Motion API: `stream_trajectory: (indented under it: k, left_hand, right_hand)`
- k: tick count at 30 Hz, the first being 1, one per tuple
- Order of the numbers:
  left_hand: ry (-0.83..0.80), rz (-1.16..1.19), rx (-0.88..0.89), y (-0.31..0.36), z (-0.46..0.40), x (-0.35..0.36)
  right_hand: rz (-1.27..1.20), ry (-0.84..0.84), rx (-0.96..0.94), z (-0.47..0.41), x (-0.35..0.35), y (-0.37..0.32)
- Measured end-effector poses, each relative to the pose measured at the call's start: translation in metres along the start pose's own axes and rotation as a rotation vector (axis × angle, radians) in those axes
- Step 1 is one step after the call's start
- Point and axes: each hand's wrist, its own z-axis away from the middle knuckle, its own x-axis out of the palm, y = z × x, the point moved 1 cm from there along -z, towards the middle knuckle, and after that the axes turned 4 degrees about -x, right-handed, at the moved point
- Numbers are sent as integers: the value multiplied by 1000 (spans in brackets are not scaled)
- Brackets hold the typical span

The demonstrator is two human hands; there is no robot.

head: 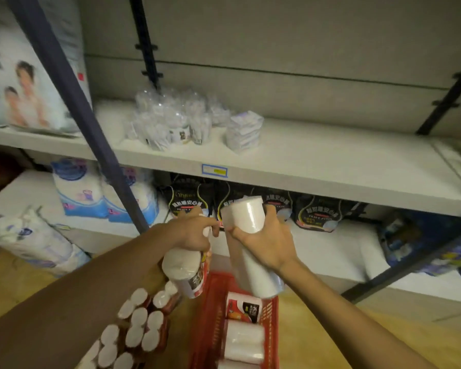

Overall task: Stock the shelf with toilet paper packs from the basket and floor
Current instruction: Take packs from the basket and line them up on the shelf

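**Two packs up, basket below**

Right-hand pack (248,243): plastic-wrapped white rolls, upright, my right hand (266,243) wrapped round its middle. Left-hand pack (186,270): hangs tilted below my left hand (194,233), fingers pinching its top. Red basket (210,315) under both hands, more packs (244,331) inside. Floor packs (133,326) below left forearm. White shelf (317,166) above, beyond both hands.

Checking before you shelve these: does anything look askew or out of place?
One thing: the large white plastic-wrapped multipack at the far left sits on the floor, tilted against the lower shelf. Probably stock waiting to be shelved. Nothing looks spilled or torn.
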Motion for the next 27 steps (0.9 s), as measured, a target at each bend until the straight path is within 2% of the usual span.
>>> stream_trajectory:
  k: [5,9,13,16,19,24,27]
  left_hand:
    - [-51,-15,33,16,43,-68]
    - [-70,120,56,30,77,-124]
    - [-16,208,126,44,112,-186]
    - [23,223,179,47,136,-225]
    - [47,206,174,44,166,-262]
    - [109,145,218,42,218,-316]
    - [156,145,218,43,251,-344]
  right_hand:
    - [-36,23,-41,11,-56,-75]
    - [-67,54,-83,19,-97,-124]
    - [-121,63,-113,23,-133,-176]
    - [-148,85,-244,30,-162,-213]
    - [-238,39,-403,35,-196,-244]
    - [-499,-10,-468,33,-237,-283]
    - [-377,69,-508,28,-260,-304]
